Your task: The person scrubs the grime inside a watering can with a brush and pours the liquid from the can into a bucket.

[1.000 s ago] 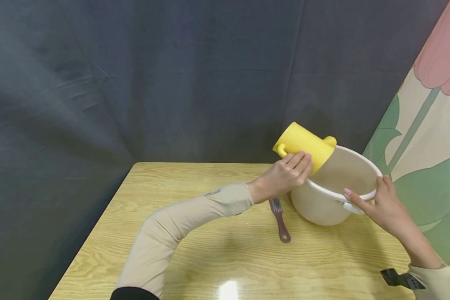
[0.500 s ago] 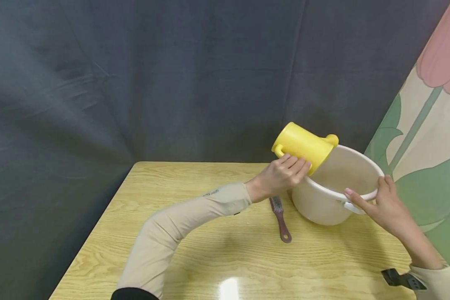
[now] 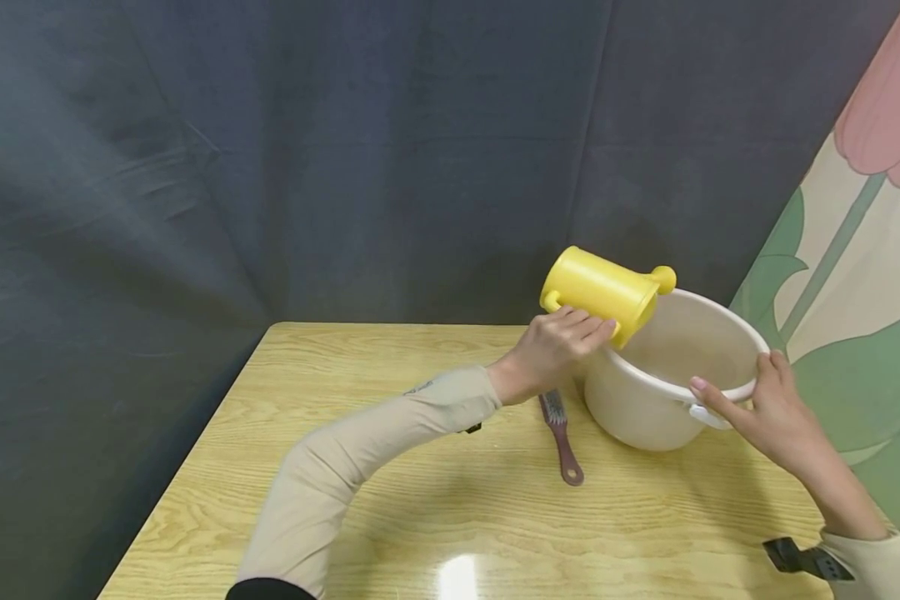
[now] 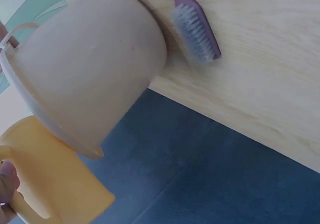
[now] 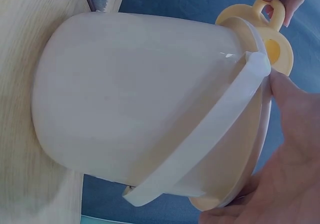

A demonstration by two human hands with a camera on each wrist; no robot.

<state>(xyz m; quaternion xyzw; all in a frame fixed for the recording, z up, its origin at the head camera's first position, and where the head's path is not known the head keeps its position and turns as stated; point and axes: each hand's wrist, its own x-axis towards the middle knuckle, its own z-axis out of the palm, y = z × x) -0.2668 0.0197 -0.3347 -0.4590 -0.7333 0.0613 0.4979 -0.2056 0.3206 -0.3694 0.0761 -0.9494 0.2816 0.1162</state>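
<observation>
My left hand grips the handle of a yellow watering can, which lies tipped almost on its side over the left rim of a white bucket. Its rounded spout end points right, above the bucket's mouth. In the left wrist view, the can shows beside the bucket's rim, with fingertips at its handle. My right hand holds the bucket's right rim, thumb on the near side and fingers farther round. The right wrist view shows this hand at the rim. No water stream is visible.
A brush with a purple handle lies on the wooden table, left of the bucket. The bucket's white bail handle hangs down its side. A dark curtain stands behind, and a flower-patterned panel at right.
The watering can has tipped a little further toward horizontal and shifted slightly left with my left hand. My right hand and the bucket stay nearly still.
</observation>
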